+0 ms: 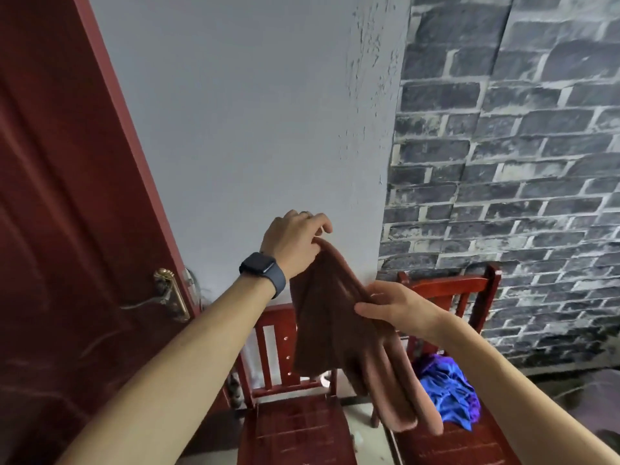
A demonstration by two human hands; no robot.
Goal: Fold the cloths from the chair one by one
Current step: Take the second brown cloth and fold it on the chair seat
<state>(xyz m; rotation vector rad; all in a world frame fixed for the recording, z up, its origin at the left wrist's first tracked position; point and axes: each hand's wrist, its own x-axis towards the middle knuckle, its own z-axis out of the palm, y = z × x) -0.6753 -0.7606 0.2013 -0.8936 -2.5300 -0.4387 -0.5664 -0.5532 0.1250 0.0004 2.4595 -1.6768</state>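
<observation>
A brown cloth (332, 333) hangs in the air in front of me, bunched and drooping toward the chairs. My left hand (292, 243), with a dark watch on the wrist, pinches its top corner. Lower and to the right, my right hand (392, 305) grips the cloth's upper edge. A crumpled blue cloth (449, 394) lies on the seat of the right red wooden chair (483, 290). The left red wooden chair (295, 427) has a bare seat below the hanging cloth.
A dark red door (67, 229) with a brass handle (167, 293) stands close on the left. A grey plaster wall is behind the chairs, and brick-pattern wallpaper (520, 162) covers the right wall. The two chairs stand side by side with a narrow gap.
</observation>
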